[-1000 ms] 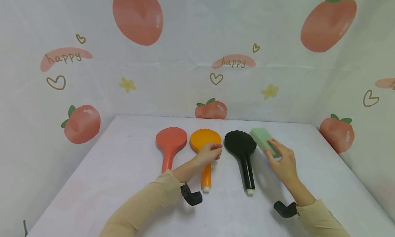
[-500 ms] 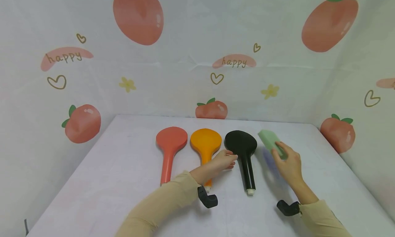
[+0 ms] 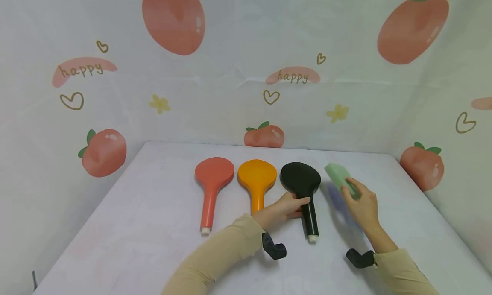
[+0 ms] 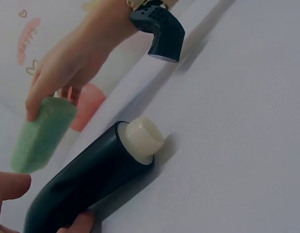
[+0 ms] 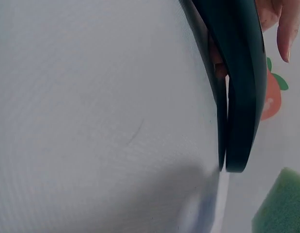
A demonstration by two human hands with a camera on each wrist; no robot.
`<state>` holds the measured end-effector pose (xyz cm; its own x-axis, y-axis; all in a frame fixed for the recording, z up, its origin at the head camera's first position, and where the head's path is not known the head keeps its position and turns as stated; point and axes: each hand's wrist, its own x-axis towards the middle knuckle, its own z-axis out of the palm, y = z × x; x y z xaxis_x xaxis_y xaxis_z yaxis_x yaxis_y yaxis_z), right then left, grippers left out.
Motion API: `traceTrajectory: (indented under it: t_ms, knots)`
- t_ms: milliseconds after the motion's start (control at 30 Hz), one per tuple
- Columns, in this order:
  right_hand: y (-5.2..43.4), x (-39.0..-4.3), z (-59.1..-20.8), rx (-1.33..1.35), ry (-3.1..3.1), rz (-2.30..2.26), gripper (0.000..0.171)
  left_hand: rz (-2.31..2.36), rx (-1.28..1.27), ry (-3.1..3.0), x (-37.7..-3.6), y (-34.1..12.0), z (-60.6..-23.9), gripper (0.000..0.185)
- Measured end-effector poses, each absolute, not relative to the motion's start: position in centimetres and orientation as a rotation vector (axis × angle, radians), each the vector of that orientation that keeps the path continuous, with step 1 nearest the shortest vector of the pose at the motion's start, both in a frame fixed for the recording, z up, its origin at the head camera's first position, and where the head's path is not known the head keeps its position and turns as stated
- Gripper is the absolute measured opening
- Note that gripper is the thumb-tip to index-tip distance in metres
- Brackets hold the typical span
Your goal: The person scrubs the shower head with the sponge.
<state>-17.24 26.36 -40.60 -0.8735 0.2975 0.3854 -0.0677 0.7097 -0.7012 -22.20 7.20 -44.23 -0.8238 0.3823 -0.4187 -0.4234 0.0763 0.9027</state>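
The left hand [image 3: 286, 205] grips the handle of the glossy black plastic shower head [image 3: 301, 188], fingers wrapped over the neck just below the round head; in the left wrist view a thumb tip and a fingertip [image 4: 79, 222] lie on either side of the dark handle [image 4: 82, 187], whose white threaded end [image 4: 142, 137] points away from the hand. The black shower head lies flat on the white cloth-covered counter [image 3: 146, 226], near the centre, head toward 12 o'clock and handle toward 6 o'clock.

At 3 o'clock of it the right hand [image 3: 361, 203] holds a pale green rectangular foam sponge [image 3: 340, 177], fingers curled over its near end and pinching it; the sponge is tilted and lifted off the counter, just beside the black head without touching it. The left wrist view shows the same sponge [image 4: 40, 133] hanging from the right hand's fingertips.

At 9 o'clock of the black one lies an orange plastic shower head [image 3: 256, 179], and farther at 9 o'clock a red plastic shower head [image 3: 213, 179], all three set parallel and near one another. A backdrop printed with peaches and hearts [image 3: 173, 17] rises behind the counter at 12 o'clock.
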Motion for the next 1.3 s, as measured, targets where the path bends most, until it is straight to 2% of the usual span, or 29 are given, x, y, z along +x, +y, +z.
traceTrajectory:
  t_ms: [133, 433, 667, 967, 1300]
  knots:
    - [26.5, -17.4, -40.8, -0.169, -2.437, 1.043, 0.038, 1.776, -0.039, 1.853, -21.8, 7.3, -43.8, 0.04]
    - [26.3, -17.3, -40.5, -0.185, -2.461, 1.037, 0.039, 1.784, -0.111, 1.957, -22.4, 7.3, -44.5, 0.053]
    - [26.3, -17.1, -39.6, -0.19, -2.432, 1.062, 0.04, 1.816, 0.045, 1.953, -22.6, 6.1, -44.2, 0.057]
    - [26.1, -17.5, -38.5, -0.096, -2.264, 1.084, 0.034, 1.833, 0.137, 1.988, -20.7, 2.9, -41.4, 0.057]
    - [23.1, -16.7, -36.6, 0.14, -2.211, 1.139, 0.034, 1.899, 0.24, 2.041, -18.5, -0.3, -41.7, 0.059]
